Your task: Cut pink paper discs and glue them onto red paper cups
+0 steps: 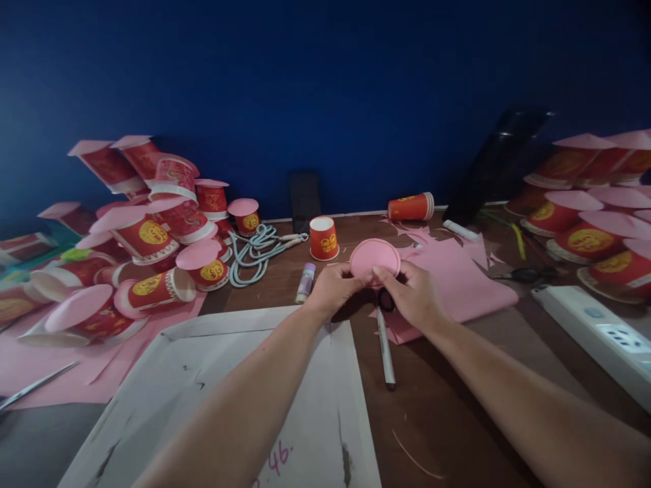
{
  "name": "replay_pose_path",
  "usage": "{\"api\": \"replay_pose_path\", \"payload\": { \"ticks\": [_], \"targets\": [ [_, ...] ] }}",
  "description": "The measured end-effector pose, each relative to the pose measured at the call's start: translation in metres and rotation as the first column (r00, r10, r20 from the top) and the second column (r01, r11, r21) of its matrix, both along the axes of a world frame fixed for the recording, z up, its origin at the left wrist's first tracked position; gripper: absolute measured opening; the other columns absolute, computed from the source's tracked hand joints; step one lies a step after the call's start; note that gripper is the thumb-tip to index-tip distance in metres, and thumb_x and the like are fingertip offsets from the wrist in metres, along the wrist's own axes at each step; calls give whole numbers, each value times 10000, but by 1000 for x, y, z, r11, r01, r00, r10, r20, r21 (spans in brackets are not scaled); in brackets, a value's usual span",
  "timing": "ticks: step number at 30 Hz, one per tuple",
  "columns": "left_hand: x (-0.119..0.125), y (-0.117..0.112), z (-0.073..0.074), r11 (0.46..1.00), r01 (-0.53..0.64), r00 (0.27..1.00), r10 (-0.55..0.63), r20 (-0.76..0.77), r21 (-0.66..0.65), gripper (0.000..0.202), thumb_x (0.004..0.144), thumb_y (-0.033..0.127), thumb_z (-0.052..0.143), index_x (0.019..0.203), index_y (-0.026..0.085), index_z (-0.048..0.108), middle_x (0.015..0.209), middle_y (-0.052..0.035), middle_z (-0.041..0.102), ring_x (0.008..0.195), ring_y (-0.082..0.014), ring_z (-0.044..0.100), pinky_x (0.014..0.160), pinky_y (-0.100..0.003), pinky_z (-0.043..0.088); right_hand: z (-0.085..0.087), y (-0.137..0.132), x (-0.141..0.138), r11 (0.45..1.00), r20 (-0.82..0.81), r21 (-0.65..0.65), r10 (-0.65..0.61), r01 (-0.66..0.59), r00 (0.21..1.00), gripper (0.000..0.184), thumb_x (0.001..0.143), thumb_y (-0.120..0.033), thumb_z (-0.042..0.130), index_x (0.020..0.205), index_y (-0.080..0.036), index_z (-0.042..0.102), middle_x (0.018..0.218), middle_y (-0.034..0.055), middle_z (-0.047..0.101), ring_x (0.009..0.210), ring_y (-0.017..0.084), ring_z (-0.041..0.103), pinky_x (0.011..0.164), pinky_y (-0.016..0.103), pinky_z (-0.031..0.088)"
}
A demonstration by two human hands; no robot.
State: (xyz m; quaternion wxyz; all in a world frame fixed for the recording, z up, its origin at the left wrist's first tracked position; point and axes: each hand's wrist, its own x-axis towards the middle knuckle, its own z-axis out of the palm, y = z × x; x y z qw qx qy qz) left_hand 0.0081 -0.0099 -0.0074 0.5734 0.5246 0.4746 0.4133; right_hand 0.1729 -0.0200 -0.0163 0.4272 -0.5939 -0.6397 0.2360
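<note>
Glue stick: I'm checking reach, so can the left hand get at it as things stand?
Probably yes: the glue stick is just beside the left hand, with nothing visible between them, though that hand is holding the pink paper disc.

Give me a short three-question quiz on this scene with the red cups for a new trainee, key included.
1. Multiple choice: what do the left hand and right hand hold together?
A) scissors
B) a pink disc
C) a power strip

2. True or false: the pen lies nearer the person than the standing red cup.

3. Fill in the missing word: a coiled pale ____ lies to the left of the standing red cup.

Key:
1. B
2. True
3. cord
</note>
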Motion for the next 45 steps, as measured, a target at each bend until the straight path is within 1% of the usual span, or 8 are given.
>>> {"api": "replay_pose_path", "payload": {
  "ticks": [5, 9, 15, 19, 23, 28, 35, 45],
  "targets": [
    [2, 3, -5, 998, -57, 998, 57, 41, -6, 352, 623, 442, 777, 780, 131, 734, 698, -45, 685, 580, -122, 573, 555, -231, 431, 1, -4, -3, 999, -71, -45, 25, -28, 997, 400, 803, -568, 593, 741, -173, 599, 581, -1, 584, 534, 140, 517, 507, 254, 393],
    [5, 1, -3, 989, -132, 985, 138, 107, -59, 320, 584, 393, 805, 732, 122, 722, 660, -43, 674, 553, -124, 570, 535, -236, 431, 6, -3, 1, 999, -227, -7, 33, -35, 973, 390, 821, -563, 580, 934, -190, 595, 657, 3, 614, 536, 147, 539, 498, 262, 422],
    [10, 2, -9, 993, -111, 986, 115, 118, -39, 270, 608, 343, 776, 742, 120, 707, 711, -42, 675, 618, -142, 584, 597, -256, 453, 49, 52, 11, 950, -298, 230, -136, 210, 945, 353, 879, -503, 510, 1041, -210, 623, 910, 69, 673, 681, 174, 617, 561, 285, 467],
    [10, 5, -9, 990, -50, 986, 70, -154, 134, 224, 695, 313, 714, 811, 122, 730, 782, -47, 692, 722, -161, 595, 683, -262, 444, 88, 98, -13, 924, 133, 275, 238, -266, 962, 275, 878, -315, 515, 1106, -232, 644, 1005, 33, 697, 716, 146, 633, 676, 292, 485],
    [8, 7, -6, 981, 35, 963, 18, -268, 189, 239, 748, 312, 665, 874, 121, 732, 766, -31, 689, 715, -158, 579, 693, -260, 428, 104, 135, -52, 798, 663, 81, 404, -597, 630, 253, 803, -139, 498, 871, -244, 718, 1280, -21, 614, 1084, 187, 594, 810, 281, 443],
    [7, 10, -8, 978, 45, 946, 24, -323, 204, 217, 751, 316, 657, 810, 116, 718, 717, -16, 669, 667, -142, 545, 652, -246, 403, 107, 170, -87, 810, 769, -105, 434, -577, 470, 185, 750, -154, 568, 790, -254, 718, 1320, -63, 594, 1038, 174, 612, 673, 239, 413],
    [9, 12, -10, 983, 39, 913, 38, -406, 180, 208, 750, 326, 649, 801, 136, 718, 746, -25, 687, 673, -144, 554, 652, -247, 400, 117, 194, -95, 855, 789, -91, 374, -510, 487, 242, 737, -119, 571, 837, -276, 725, 1133, -28, 697, 970, 188, 625, 688, 244, 405],
    [10, 12, -10, 982, 39, 905, 45, -423, 187, 210, 755, 329, 645, 772, 129, 706, 716, -26, 678, 643, -131, 534, 629, -241, 389, 120, 195, -87, 893, 800, -15, 280, -450, 530, 247, 752, -112, 526, 872, -242, 698, 1088, 11, 700, 922, 203, 627, 678, 269, 401]
  ]
}}
